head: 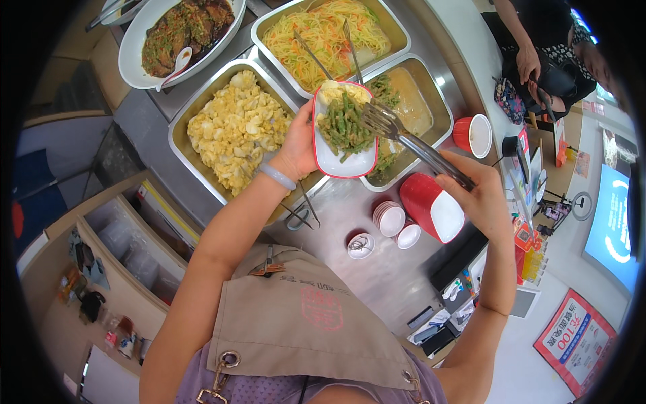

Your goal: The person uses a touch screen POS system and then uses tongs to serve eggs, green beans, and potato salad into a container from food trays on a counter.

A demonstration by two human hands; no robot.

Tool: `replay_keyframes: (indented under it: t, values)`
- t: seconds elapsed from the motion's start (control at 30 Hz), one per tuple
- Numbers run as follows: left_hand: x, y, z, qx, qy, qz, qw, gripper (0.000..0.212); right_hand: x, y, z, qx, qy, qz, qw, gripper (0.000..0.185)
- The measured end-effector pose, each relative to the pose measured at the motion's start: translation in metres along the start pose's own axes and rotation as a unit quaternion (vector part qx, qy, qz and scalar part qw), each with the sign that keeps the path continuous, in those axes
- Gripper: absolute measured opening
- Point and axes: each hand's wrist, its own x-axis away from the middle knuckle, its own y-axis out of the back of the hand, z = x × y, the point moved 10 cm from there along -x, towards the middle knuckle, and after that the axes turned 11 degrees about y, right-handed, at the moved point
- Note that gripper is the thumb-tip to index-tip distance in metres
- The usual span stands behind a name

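Observation:
My left hand (299, 144) holds a white plate with a red rim (343, 164) by its left side. Green beans (348, 126) cover its middle, with pale yellow egg at the far end. Metal tongs (419, 146) are gripped in my right hand (472, 189), their tips at the beans' right edge. Beyond the plate is a steel tray (446, 96) with some green beans and brownish liquid. A tray of chopped egg (237, 131) lies to the left, and a tray of shredded vegetables (323, 35) farther back has tongs in it.
Stacked red-rimmed plates (431, 207), small white bowls (391, 219) and a red tub (473, 135) stand at the right. A white oval dish of dark meat (181, 40) holds a spoon at the back left. Another person (527, 63) is across the counter. Tong handles (303, 209) jut from the egg tray.

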Motion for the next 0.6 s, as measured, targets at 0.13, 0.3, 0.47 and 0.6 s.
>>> replay_keyframes:
  t: [0.13, 0.3, 0.47, 0.6]
  values:
    - [-0.001, -0.001, 0.000, -0.008, 0.007, -0.006, 1.000, 0.056, 0.002, -0.008, 0.000, 0.046, 0.038, -0.025, 0.998, 0.041]
    - [0.003, -0.002, -0.005, -0.019, -0.008, -0.010, 1.000, 0.055, 0.010, -0.010, 0.003, 0.042, 0.066, -0.069, 0.995, 0.047]
    - [0.000, -0.003, -0.004, -0.018, -0.001, -0.009, 1.000, 0.054, 0.013, -0.026, -0.009, 0.043, 0.038, -0.072, 0.996, 0.050]
    - [0.003, -0.006, -0.009, -0.020, -0.017, -0.004, 1.000, 0.054, 0.029, -0.017, -0.022, -0.031, 0.056, -0.163, 0.985, 0.050]
